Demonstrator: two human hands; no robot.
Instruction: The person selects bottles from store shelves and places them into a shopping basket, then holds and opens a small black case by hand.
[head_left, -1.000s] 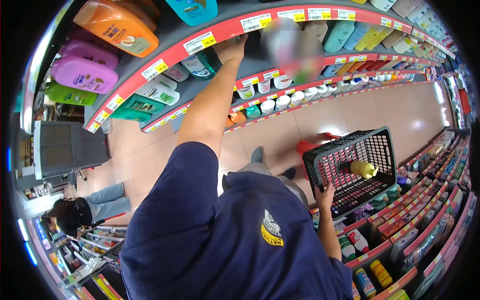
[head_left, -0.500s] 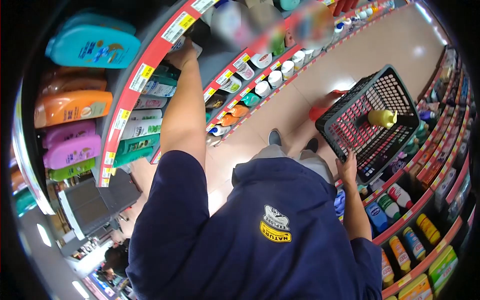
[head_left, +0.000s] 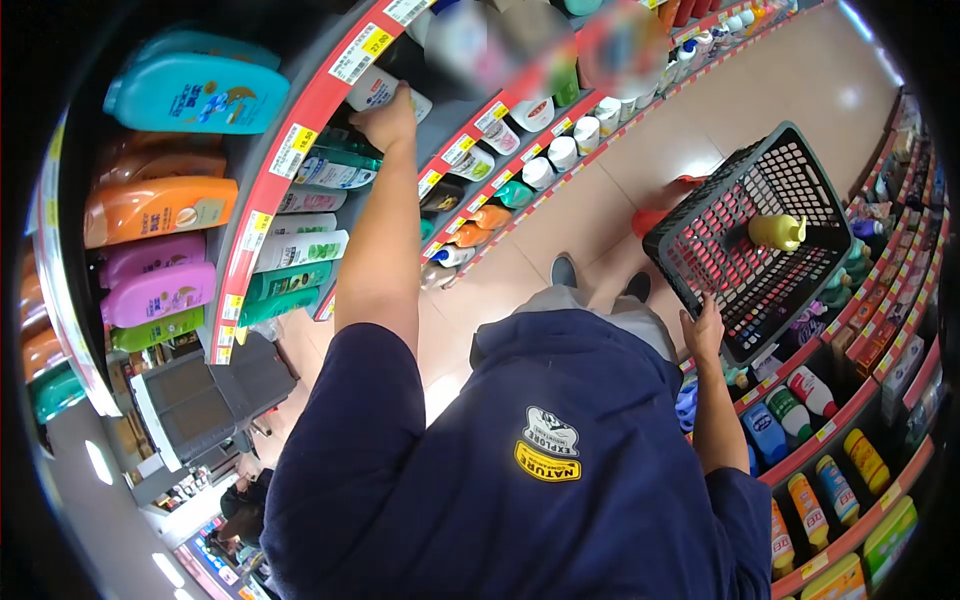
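My left hand (head_left: 388, 122) is reaching into the shelf on the left, its fingers closed around a white bottle (head_left: 373, 89) with printed lettering. Part of that bottle is covered by the hand. Just below it on the same shelf lie teal-capped bottles (head_left: 335, 170) and white and green bottles (head_left: 300, 250). On the other side, my right hand (head_left: 705, 328) grips the near rim of a dark shopping basket (head_left: 690, 285). Inside the basket is a yellow pump bottle (head_left: 777, 232).
A red-edged shelf (head_left: 268, 185) holds turquoise, orange and pink bottles (head_left: 158, 294) at far left. Lower shelves carry white jars (head_left: 563, 152). Cleaning bottles (head_left: 808, 510) line the right-hand shelf. Tiled floor (head_left: 560, 215) runs between. A person (head_left: 240, 510) is at lower left.
The white bottle shows more between my left fingers, and that hand has shifted slightly right and down. The whole view has turned a little; my right hand stays on the basket rim.
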